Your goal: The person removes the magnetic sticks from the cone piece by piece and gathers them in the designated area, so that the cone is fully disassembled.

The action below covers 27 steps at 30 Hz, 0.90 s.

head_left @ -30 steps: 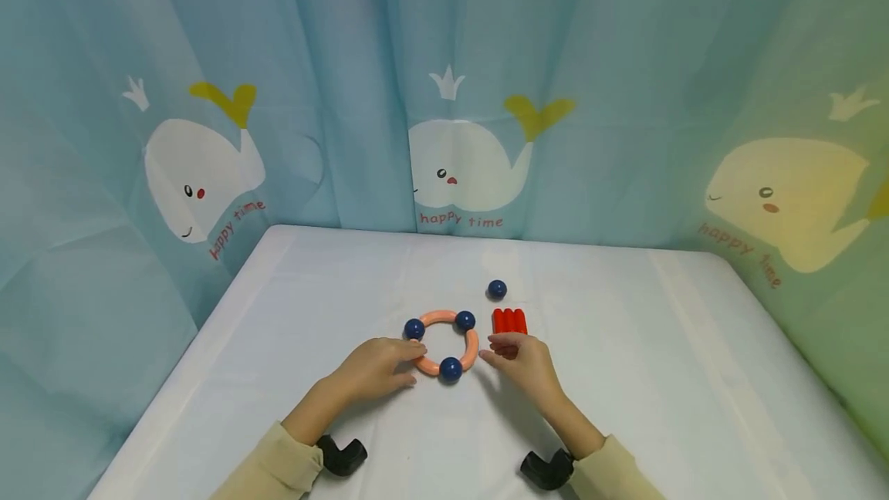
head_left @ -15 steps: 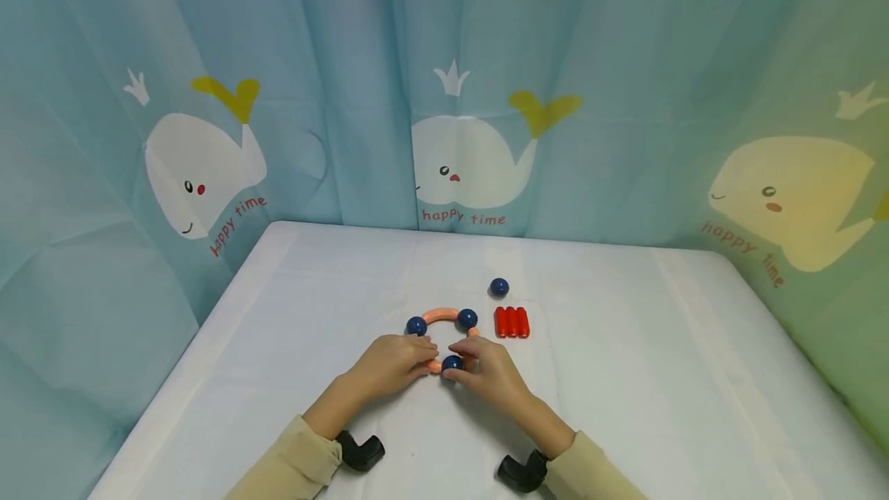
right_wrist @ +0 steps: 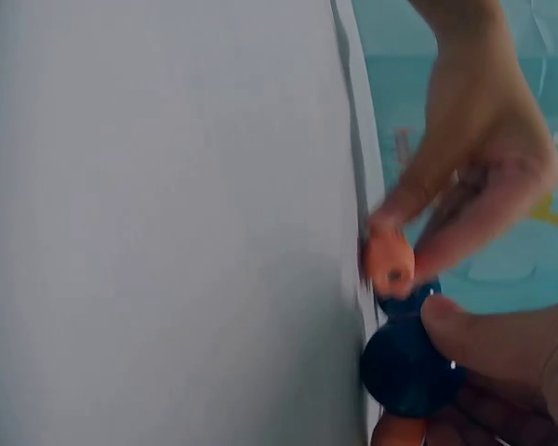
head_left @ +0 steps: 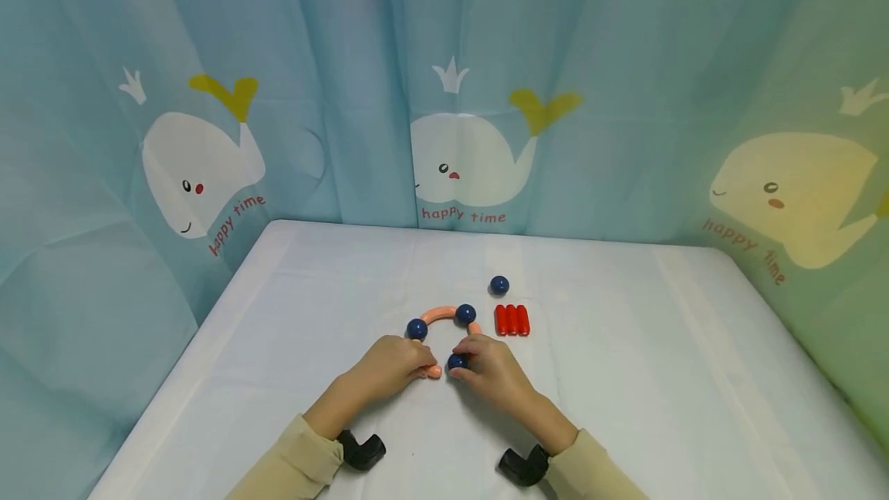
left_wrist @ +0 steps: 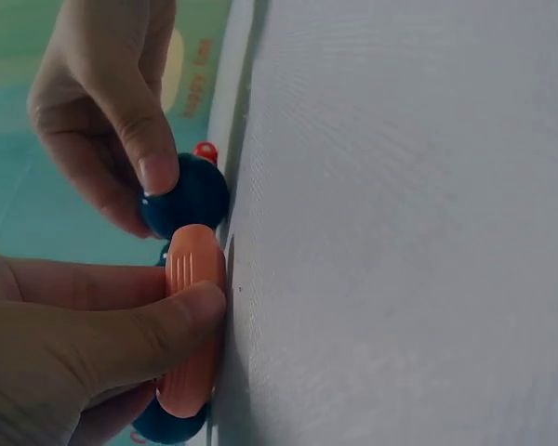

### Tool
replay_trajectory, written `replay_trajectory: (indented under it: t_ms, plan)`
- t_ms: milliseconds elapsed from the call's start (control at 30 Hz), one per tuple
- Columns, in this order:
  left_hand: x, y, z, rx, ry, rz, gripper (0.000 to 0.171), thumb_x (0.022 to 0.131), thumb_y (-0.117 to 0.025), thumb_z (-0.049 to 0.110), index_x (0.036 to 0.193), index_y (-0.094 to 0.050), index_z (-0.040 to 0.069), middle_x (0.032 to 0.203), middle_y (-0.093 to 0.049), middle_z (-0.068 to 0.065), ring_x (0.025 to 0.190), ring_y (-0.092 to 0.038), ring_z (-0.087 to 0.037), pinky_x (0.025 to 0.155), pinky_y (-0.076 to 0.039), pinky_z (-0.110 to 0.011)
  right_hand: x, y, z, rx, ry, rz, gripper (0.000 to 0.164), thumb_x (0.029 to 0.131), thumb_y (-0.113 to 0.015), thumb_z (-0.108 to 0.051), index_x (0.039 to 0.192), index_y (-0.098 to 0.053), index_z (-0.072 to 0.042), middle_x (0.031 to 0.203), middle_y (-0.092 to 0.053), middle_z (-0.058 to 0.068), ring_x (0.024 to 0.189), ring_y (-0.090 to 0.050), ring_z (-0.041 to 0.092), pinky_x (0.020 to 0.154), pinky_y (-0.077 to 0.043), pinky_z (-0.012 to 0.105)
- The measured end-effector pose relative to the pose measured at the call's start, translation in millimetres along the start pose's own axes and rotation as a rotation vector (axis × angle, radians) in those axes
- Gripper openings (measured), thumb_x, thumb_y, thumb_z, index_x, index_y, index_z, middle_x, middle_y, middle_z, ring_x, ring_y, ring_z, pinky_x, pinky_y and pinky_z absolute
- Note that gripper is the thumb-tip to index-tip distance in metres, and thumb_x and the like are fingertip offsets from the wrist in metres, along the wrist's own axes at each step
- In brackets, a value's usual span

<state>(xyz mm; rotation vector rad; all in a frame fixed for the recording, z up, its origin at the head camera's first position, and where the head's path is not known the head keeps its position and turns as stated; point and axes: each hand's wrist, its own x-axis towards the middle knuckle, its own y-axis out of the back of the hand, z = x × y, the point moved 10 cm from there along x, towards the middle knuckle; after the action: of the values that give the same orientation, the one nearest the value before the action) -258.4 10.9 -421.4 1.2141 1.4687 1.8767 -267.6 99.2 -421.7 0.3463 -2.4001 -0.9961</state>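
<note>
On the white table lies a ring of orange curved rods and dark blue balls, parted at its near side. My left hand (head_left: 389, 366) pinches the near-left orange curved rod (left_wrist: 192, 268) between thumb and fingers. With thumb and fingers, my right hand (head_left: 498, 370) grips the near blue ball (head_left: 456, 361). In the head view a small gap separates that ball from the rod's free end. The far orange rod (head_left: 440, 313) joins a left blue ball (head_left: 417, 329) and a far-right blue ball (head_left: 465, 314). My right fingers partly hide the right-hand orange rod (head_left: 475, 327).
A loose blue ball (head_left: 499, 285) lies beyond the ring to the right. Several short red rods (head_left: 512, 320) lie side by side nearer to me. Each wrist carries a black fitting (head_left: 363, 451). A whale-print curtain (head_left: 347, 99) hangs behind the white table (head_left: 625, 346).
My right hand came in from beside the red rods and took hold of the near ball. My left hand closed on its rod. The ball and rod end have come apart, opening the ring.
</note>
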Motion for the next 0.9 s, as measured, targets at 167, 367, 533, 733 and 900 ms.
replay_trajectory:
  t_ms: [167,367,533,733,900]
  plan:
    - [-1.7,0.3,1.7,-0.01,-0.005,-0.021,0.009,0.085,-0.064,0.027,0.081,-0.069,0.02,0.074,-0.06,0.013,0.066,-0.057,-0.003,0.06,-0.047,-0.022,-0.7,1.3,5.4,0.028,-0.035,-0.012,0.025,0.07,-0.079,-0.005,0.092,-0.069,0.002,0.09,-0.064,0.004,0.073,-0.057,0.012,0.066,-0.051,0.023]
    - [-0.9,0.8,2.6,0.002,-0.016,-0.003,0.011,0.085,-0.064,0.029,0.079,-0.068,0.02,0.073,-0.06,0.013,0.065,-0.057,-0.003,0.057,-0.046,-0.023,0.3,2.1,5.0,-0.001,-0.01,-0.036,0.027,0.071,-0.078,-0.006,0.095,-0.069,0.002,0.092,-0.064,0.005,0.077,-0.058,0.013,0.071,-0.051,0.026]
    - [1.7,1.2,4.6,0.015,-0.001,-0.041,0.017,0.084,-0.063,0.034,0.075,-0.067,0.019,0.066,-0.057,0.012,0.057,-0.052,-0.003,0.051,-0.043,-0.022,1.5,6.2,5.7,-0.039,0.011,-0.04,0.03,0.071,-0.077,-0.003,0.099,-0.068,0.003,0.099,-0.065,0.008,0.092,-0.06,0.02,0.082,-0.049,0.034]
    - [3.4,2.5,7.4,0.029,0.025,-0.067,0.02,0.083,-0.064,0.035,0.069,-0.064,0.021,0.062,-0.054,0.013,0.054,-0.048,-0.001,0.049,-0.041,-0.021,2.3,7.5,8.0,-0.038,0.022,-0.041,0.032,0.072,-0.077,-0.003,0.102,-0.067,0.004,0.102,-0.065,0.01,0.097,-0.06,0.023,0.084,-0.048,0.036]
    - [4.5,0.3,15.1,0.085,0.015,-0.098,0.022,0.08,-0.066,0.038,0.066,-0.062,0.022,0.059,-0.054,0.014,0.052,-0.05,-0.001,0.046,-0.042,-0.022,2.4,10.7,6.9,-0.056,0.053,-0.004,0.032,0.07,-0.077,0.001,0.101,-0.068,0.005,0.102,-0.065,0.012,0.097,-0.061,0.025,0.084,-0.048,0.037]
